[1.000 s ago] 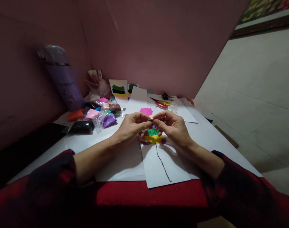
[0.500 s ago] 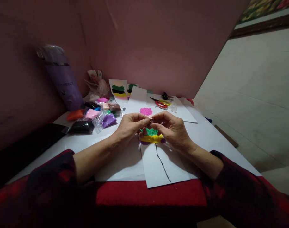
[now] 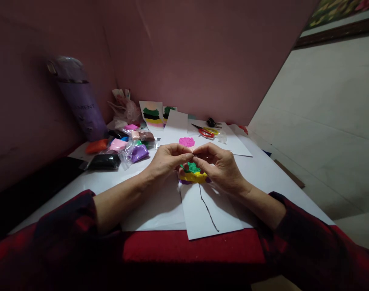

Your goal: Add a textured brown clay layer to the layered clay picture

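My left hand [image 3: 170,159] and my right hand [image 3: 218,163] meet above a white card [image 3: 213,210], thumbs and forefingers pinched together at their tips. Whatever sits between the fingertips is too small and too covered to make out. Beneath the hands, the card carries bands of green clay [image 3: 194,167], yellow clay [image 3: 192,177] and purple clay [image 3: 187,182], partly hidden by the fingers. A thin black line [image 3: 206,207] runs from the bands down the card. Just beyond the fingertips is a textured pink clay patch [image 3: 187,142].
Bagged clay packs, among them a purple one [image 3: 139,153] and a black one [image 3: 104,161], lie at left before a purple bottle [image 3: 81,103]. Red-handled scissors [image 3: 206,132] rest at the back. A card with coloured bands [image 3: 152,115] leans on the wall.
Both hands stay nearly in place. The fingertips have drawn closer together, and the small pinkish bit seen between them before is now mostly covered.
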A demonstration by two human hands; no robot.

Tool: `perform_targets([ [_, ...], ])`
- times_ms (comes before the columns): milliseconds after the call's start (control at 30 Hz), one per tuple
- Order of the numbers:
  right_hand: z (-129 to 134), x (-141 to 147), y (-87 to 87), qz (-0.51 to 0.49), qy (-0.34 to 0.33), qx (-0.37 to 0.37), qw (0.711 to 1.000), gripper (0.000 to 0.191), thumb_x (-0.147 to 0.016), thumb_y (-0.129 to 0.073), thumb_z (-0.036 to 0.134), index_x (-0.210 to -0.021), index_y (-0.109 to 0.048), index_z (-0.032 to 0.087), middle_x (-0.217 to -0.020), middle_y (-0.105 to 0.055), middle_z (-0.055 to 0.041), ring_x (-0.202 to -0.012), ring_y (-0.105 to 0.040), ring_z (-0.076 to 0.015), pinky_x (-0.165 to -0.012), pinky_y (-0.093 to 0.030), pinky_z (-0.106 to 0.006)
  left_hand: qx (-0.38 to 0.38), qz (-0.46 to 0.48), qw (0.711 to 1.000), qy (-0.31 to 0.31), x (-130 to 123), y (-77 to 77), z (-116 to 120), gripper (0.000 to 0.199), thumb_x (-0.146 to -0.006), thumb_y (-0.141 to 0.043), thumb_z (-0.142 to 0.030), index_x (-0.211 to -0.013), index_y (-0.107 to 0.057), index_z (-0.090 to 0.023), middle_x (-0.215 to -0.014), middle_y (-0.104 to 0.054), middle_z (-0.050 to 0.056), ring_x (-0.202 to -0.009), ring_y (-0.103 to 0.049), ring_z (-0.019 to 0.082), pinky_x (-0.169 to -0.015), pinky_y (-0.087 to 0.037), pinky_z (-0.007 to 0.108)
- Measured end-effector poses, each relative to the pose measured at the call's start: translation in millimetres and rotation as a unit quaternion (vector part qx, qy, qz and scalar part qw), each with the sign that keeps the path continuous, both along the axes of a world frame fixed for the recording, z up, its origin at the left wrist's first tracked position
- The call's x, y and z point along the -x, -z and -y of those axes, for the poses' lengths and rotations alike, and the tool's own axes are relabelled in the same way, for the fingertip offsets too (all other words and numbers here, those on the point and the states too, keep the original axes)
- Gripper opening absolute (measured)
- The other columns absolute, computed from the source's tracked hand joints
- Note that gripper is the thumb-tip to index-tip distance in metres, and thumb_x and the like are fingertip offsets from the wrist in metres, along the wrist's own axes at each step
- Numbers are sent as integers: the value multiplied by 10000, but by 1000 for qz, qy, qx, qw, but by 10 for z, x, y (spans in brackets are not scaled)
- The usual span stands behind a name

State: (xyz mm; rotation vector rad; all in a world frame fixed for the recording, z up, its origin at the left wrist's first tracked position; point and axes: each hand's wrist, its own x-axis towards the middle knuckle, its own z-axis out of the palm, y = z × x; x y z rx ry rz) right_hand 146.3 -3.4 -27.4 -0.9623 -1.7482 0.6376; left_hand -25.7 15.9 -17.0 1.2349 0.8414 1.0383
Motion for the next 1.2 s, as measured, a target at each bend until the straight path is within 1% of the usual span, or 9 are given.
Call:
perform_targets([
  [133,-16,14,-3,-51,-11,25,998,96,-802,-683,233,-852,-626,174,-754,-672,-19,-645,-637,-136,-604,-543,-296,5,6,1000,-1,-16,-3,9,124,-704,-753,-151,-737,-640,-110,-559,-618,-1,-447,-552,79,-463,-450,198],
  [267,-70,5,-40,-132,34,64,989,122,-741,-704,226,-765,-595,177,-621,-589,43,-482,-550,-91,-460,-503,-251,3,43,997,-70,-19,-28,6,110,-693,-730,-102,-723,-626,-119,-589,-619,-7,-462,-540,73,-461,-434,197],
  [367,-109,-21,-53,-169,55,84,981,184,-732,-734,300,-759,-602,173,-599,-578,42,-497,-553,-100,-433,-499,-242,26,68,992,-103,1,-36,-5,97,-700,-723,-97,-745,-639,-113,-655,-655,23,-503,-547,78,-478,-429,202],
  [533,-119,-43,-42,-140,57,95,984,225,-728,-766,339,-809,-648,165,-592,-602,23,-524,-559,-109,-385,-445,-204,44,78,994,-56,15,-34,18,123,-682,-782,-164,-751,-692,-117,-704,-656,24,-554,-549,86,-487,-427,206],
  [633,-106,-36,-44,-138,50,99,984,225,-713,-783,332,-802,-662,164,-612,-613,25,-504,-542,-97,-391,-457,-211,54,81,995,-27,5,-27,38,154,-662,-811,-175,-773,-718,-123,-670,-625,5,-554,-536,83,-481,-431,204],
  [767,-74,-5,-68,-153,12,120,981,267,-697,-810,358,-812,-665,166,-674,-650,9,-553,-585,-106,-436,-501,-225,46,77,996,-9,-3,-12,35,156,-676,-807,-146,-805,-724,-122,-650,-620,2,-535,-536,78,-480,-439,201],
  [967,-20,41,-101,-173,-58,119,976,280,-710,-807,376,-830,-661,170,-737,-679,-9,-632,-644,-132,-475,-539,-244,54,91,994,-11,6,-1,29,274,-701,-801,-144,-963,-720,-149,-776,-677,29,-578,-588,88,-503,-463,202],
  [1100,-28,33,-80,-142,-51,107,983,221,-749,-768,345,-850,-677,170,-666,-657,1,-591,-617,-128,-449,-509,-239,56,68,996,13,1,5,40,160,-707,-807,-217,-800,-723,-117,-682,-655,29,-544,-565,85,-482,-455,201],
  [1200,-36,23,-63,-128,-24,90,987,186,-757,-757,322,-845,-704,166,-655,-634,6,-562,-569,-110,-441,-487,-232,34,60,998,-6,-7,10,33,160,-704,-805,-231,-737,-703,-112,-622,-620,6,-503,-540,74,-458,-443,196],
])
